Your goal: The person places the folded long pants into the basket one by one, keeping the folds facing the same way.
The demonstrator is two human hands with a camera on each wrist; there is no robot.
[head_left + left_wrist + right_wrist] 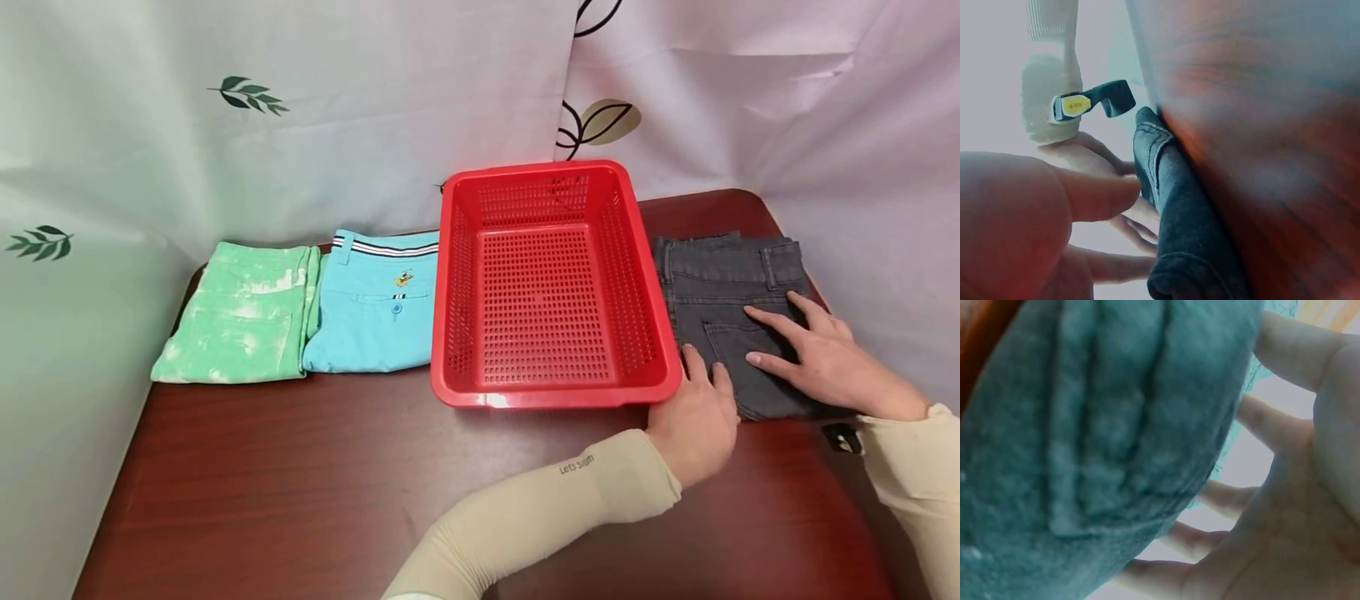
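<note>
Folded dark grey jeans point(720, 279) lie at the right end of the table, with a waistband, belt loop and pocket showing. My right hand point(836, 367) rests on their right part, fingers spread over the pocket area. At their lower left edge, my left hand point(696, 421) touches the cloth with extended fingers, close beside the basket. In the left wrist view, the thumb and fingers meet the side of the folded jeans point(1185, 212). Straight fingers lie against the jeans point(1116, 456) in the right wrist view.
A red perforated plastic basket point(555, 398) stands left of the jeans. Beyond it lie folded light blue pants point(375, 333) and a folded green-and-white garment point(232, 325). A pale leaf-patterned curtain point(360, 125) borders the back of the reddish-brown table point(300, 467).
</note>
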